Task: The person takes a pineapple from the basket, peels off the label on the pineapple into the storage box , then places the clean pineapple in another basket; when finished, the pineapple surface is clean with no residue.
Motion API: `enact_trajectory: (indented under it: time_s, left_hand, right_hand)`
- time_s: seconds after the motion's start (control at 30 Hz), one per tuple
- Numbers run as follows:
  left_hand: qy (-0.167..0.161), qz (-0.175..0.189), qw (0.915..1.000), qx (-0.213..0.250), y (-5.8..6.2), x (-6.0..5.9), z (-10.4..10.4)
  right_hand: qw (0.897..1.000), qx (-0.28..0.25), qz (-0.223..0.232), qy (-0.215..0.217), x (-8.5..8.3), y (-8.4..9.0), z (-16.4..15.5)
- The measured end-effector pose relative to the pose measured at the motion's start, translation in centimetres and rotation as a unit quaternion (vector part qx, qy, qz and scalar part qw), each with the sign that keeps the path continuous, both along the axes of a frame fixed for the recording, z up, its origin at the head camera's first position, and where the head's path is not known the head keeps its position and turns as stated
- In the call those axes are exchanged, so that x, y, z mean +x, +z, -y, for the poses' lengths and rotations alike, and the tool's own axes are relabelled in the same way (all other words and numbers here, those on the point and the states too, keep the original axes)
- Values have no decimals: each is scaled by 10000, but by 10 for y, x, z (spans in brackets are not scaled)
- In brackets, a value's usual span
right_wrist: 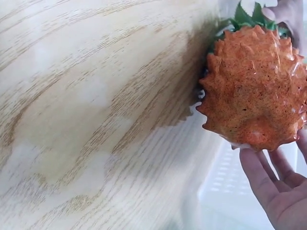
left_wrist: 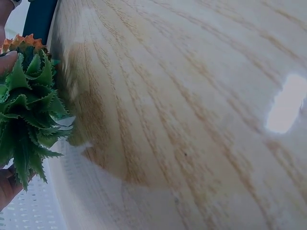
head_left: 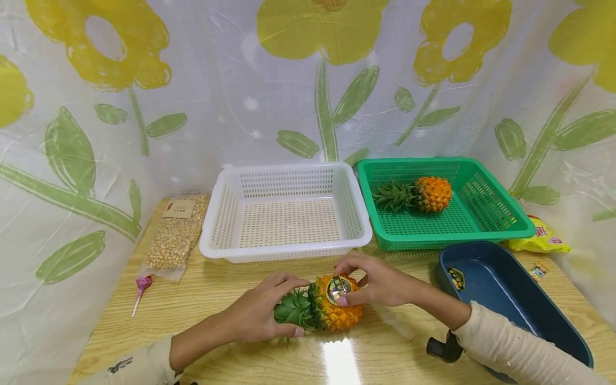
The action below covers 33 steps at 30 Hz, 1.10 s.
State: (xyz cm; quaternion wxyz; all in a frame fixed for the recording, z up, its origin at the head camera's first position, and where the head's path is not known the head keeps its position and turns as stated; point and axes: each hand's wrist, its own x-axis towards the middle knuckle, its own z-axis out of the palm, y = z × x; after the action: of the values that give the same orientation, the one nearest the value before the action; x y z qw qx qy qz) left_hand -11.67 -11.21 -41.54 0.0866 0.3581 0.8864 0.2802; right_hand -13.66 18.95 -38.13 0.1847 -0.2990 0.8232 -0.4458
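Wooden table carries: white basket, green basket holding second pineapple, blue tray, bag of kernels, pink lollipop, yellow snack packet.

Makeshift staged tabletop setup, flower-print plastic sheet as backdrop, wooden table, sorting baskets

Left hand and right hand meet low (fingers curled), forearms converging.
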Motion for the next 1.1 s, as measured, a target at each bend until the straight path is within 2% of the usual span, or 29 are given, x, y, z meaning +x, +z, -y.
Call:
enact_trajectory:
  time_s: [0.3, 0.5, 0.83, 1.1]
  left_hand:
    - [66, 64, 10000, -38, 1, 1, 0]
    - [98, 57, 9999, -67, 2, 1, 0]
    - [102, 24, 9999, -91, 1, 1, 0]
    - [97, 191, 9997, -67, 2, 0, 1]
  right_hand:
    - [9993, -112, -356, -63, 0, 3, 0]
    - [9987, -315, -389, -66, -1, 5, 1]
    - [9977, -568, -344, 157, -1, 13, 3]
    - [9935, -941, -101, 630, 3, 24, 2]
